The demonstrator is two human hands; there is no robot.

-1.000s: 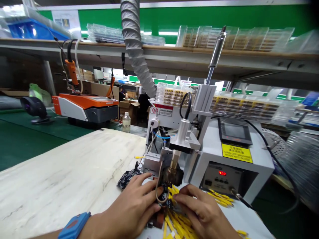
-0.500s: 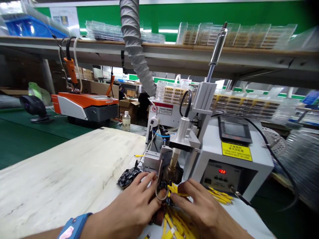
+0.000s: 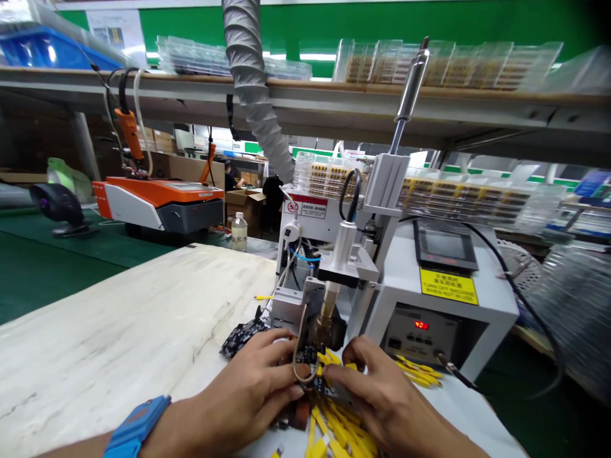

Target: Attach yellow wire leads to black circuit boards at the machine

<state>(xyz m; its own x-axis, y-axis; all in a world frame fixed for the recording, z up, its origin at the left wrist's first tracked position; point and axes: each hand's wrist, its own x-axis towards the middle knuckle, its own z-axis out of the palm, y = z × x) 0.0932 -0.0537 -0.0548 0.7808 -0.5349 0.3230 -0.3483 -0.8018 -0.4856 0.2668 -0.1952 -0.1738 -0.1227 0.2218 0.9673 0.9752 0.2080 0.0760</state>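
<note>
A benchtop soldering machine (image 3: 344, 254) stands before me, its brass-coloured tip (image 3: 326, 315) pointing down at a small dark fixture. My left hand (image 3: 260, 381) is at the left of the fixture, fingers bent together beside a curved thin tube (image 3: 296, 356); what its fingertips hold is hidden. My right hand (image 3: 382, 388) is to the right of the tip, thumb and bent forefinger at a yellow strip (image 3: 329, 358). A heap of yellow strips (image 3: 341, 429) lies below, between the hands. Left of the fixture is a pile of small black parts (image 3: 242, 336).
More yellow strips (image 3: 420, 372) lie beside the control box (image 3: 496, 318) on the right. A white board (image 3: 119, 324) covers the bench at left, with a bottle (image 3: 239, 232), an orange-and-grey machine (image 3: 162, 203) and a black fan (image 3: 60, 207) behind it. A grey duct (image 3: 248, 83) hangs overhead.
My left thumb has moved down a little, away from the tube's loop. The right forefinger has curled back more. The red display reads differently, and the whole view has shifted slightly.
</note>
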